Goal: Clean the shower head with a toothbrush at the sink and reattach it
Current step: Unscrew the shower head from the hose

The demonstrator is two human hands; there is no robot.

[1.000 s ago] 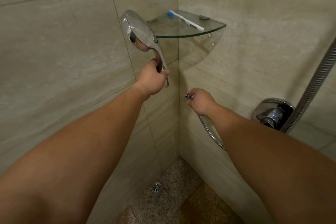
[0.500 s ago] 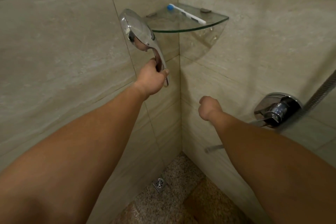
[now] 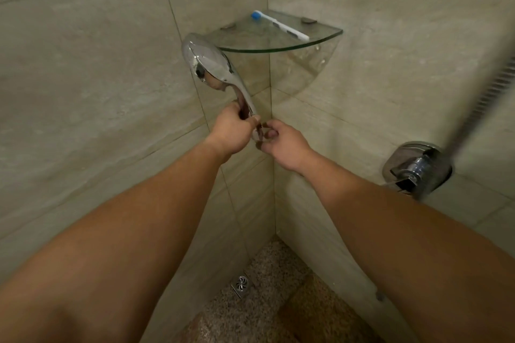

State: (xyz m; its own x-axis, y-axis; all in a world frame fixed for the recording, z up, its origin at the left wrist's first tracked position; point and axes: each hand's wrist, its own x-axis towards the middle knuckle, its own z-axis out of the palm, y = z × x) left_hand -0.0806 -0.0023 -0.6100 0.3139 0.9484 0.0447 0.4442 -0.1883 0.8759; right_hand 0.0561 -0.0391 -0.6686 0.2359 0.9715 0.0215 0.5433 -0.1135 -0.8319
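Chrome shower head [image 3: 207, 65] stands nearly upright in the tiled corner, handle down, gripped by the left hand [image 3: 232, 131] with fingers curled round it. The right hand [image 3: 281, 142] is just beside the handle's lower end; whether its curled fingers pinch that end is hard to tell. The toothbrush [image 3: 280, 25] lies on the glass shelf [image 3: 278, 48] above, nearer the right hand. The hose [image 3: 485, 97] is blurred and cut off at the right edge.

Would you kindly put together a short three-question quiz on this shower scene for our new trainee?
1. True or false: the toothbrush lies on the glass corner shelf.
2. Which hand grips the shower head by its handle?
3. The floor drain sits: A) below the shelf corner, B) beside the mixer valve.

Key: 1 true; 2 the left hand; 3 A.
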